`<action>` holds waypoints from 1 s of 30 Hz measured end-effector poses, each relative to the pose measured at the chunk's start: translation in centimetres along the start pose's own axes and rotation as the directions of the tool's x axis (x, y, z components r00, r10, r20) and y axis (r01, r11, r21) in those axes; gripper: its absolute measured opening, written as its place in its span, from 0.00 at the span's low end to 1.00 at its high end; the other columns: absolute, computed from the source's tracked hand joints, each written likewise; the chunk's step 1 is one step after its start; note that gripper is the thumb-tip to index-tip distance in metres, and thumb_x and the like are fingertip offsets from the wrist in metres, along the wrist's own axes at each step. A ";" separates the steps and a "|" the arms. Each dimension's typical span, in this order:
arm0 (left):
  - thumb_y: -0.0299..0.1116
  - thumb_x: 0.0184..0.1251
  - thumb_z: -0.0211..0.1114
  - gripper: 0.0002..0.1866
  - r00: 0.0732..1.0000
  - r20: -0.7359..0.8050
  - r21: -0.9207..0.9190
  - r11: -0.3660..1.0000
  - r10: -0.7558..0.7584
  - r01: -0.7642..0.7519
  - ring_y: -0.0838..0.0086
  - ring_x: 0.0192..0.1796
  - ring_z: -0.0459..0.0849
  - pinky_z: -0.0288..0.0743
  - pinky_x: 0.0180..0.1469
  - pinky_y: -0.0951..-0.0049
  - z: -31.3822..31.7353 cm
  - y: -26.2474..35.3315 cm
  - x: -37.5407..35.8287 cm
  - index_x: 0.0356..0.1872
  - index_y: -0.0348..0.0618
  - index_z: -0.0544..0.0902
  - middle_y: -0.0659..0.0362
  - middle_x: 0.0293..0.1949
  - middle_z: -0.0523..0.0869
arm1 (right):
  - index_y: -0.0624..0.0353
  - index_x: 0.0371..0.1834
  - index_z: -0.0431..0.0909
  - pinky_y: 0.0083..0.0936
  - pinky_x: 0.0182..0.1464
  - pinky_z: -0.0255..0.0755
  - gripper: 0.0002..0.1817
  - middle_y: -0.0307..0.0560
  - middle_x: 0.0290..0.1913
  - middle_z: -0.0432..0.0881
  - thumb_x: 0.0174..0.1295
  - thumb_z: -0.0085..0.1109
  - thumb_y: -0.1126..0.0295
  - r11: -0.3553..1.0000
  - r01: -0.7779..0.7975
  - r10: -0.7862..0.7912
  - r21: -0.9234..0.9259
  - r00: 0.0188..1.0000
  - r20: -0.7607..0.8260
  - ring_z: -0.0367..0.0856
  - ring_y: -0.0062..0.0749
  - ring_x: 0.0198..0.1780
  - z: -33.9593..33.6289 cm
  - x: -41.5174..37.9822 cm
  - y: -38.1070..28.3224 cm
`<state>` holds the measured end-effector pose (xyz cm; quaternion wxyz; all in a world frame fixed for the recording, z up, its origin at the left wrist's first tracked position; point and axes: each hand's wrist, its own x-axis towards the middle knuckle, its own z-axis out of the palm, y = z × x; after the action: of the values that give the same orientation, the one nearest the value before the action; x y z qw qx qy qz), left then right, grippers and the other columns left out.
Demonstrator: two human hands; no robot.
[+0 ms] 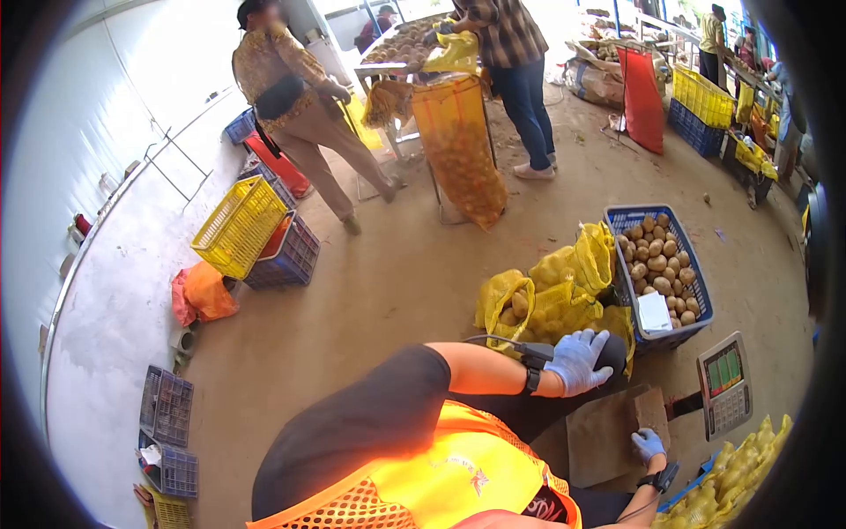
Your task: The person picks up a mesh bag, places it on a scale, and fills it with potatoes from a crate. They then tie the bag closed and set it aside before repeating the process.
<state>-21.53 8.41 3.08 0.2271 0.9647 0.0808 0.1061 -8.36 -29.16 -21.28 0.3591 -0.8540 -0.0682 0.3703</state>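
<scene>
My left hand (579,363), in a blue glove, lies on my dark-clad knee (612,354) with its fingers extended and nothing in them. Beside it stand yellow mesh bags (555,304) of potatoes. My right hand (650,446), also gloved in blue, rests at the near edge of the platform scale (604,441), its fingers laid over the brown surface. A brown board-like piece (652,410) lies just beyond those fingers. The scale's display (726,383) with its keypad stands to the right. A blue crate (663,339) holds potatoes (656,256) and a white paper stack (654,312).
More filled yellow mesh bags (727,480) lie at the lower right. Yellow crates (240,227) and blue crates (286,256) are stacked on the left. Two people stand around a sorting table (397,66) ahead, near a hanging orange mesh bag (461,150) of potatoes.
</scene>
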 end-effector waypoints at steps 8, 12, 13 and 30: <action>0.50 0.53 0.63 0.36 0.999 0.018 0.014 0.999 0.043 -0.044 0.53 0.50 0.73 0.67 0.54 0.60 0.1 2.1 -0.3 0.59 0.37 0.66 0.46 0.48 0.73 | 0.62 0.49 0.76 0.29 0.44 0.75 0.21 0.50 0.39 0.82 0.55 0.63 0.62 0.992 0.117 -0.116 -0.045 0.993 0.031 0.80 0.34 0.40 -0.3 1.1 1.6; 0.50 0.53 0.63 0.36 0.997 0.023 0.029 0.997 0.076 -0.077 0.53 0.51 0.73 0.66 0.54 0.60 0.7 2.7 -0.7 0.59 0.38 0.67 0.46 0.48 0.73 | 0.66 0.51 0.74 0.26 0.45 0.74 0.26 0.51 0.41 0.82 0.53 0.65 0.59 0.987 0.144 -0.149 -0.068 0.986 -0.079 0.80 0.32 0.42 -0.7 -3.0 -3.9; 0.50 0.53 0.63 0.35 0.997 0.033 0.023 0.997 0.076 -0.076 0.53 0.51 0.73 0.66 0.55 0.60 0.5 3.0 -0.8 0.59 0.38 0.67 0.46 0.48 0.72 | 0.65 0.52 0.74 0.26 0.43 0.74 0.26 0.50 0.40 0.82 0.54 0.65 0.60 0.995 0.101 -0.099 0.024 0.993 -0.071 0.80 0.31 0.41 -0.8 -3.0 -3.1; 0.51 0.50 0.65 0.37 0.982 0.067 0.062 0.982 0.175 -0.179 0.56 0.51 0.72 0.66 0.52 0.60 3.0 6.4 -0.5 0.58 0.39 0.67 0.47 0.47 0.72 | 0.55 0.51 0.71 0.18 0.19 0.63 0.17 0.41 0.28 0.77 0.62 0.56 0.62 0.949 -0.120 0.160 0.292 0.980 -0.116 0.72 0.22 0.20 -1.6 -9.3 3.8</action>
<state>-20.56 1.37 3.33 0.1865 0.9780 -0.0090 0.0934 -14.49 -36.39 -17.69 0.4543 -0.8200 0.0714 0.3407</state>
